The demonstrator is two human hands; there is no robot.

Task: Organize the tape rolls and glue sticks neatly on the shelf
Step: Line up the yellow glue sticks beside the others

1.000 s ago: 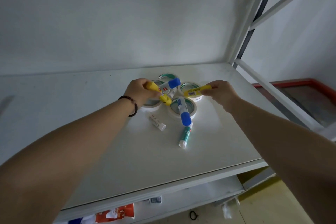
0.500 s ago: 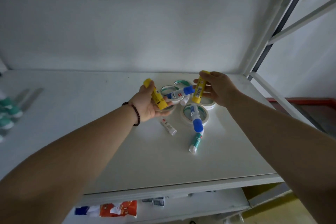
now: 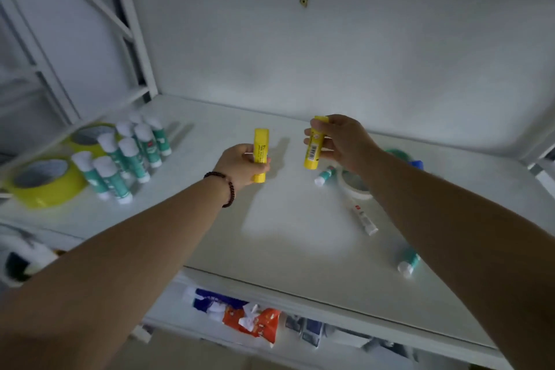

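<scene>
Two yellow glue sticks held upright above the white shelf (image 3: 300, 249), one in each hand.

Left hand (image 3: 240, 164), beaded bracelet (image 3: 226, 189) at the wrist, fingers closed around the lower half of its yellow glue stick (image 3: 260, 147). Right hand (image 3: 345, 141), fingers wrapped around the second yellow glue stick (image 3: 313, 149), barcode label facing the camera. Sticks near each other, not touching. Left end of shelf: two yellow tape rolls (image 3: 45, 182) lying flat, a cluster of green-and-white glue sticks (image 3: 132, 156) standing upright just beside them. Right part of shelf, under and beside the right forearm: white tape roll (image 3: 356, 186), partly hidden, plus three small loose glue sticks (image 3: 365, 219) lying flat.
</scene>
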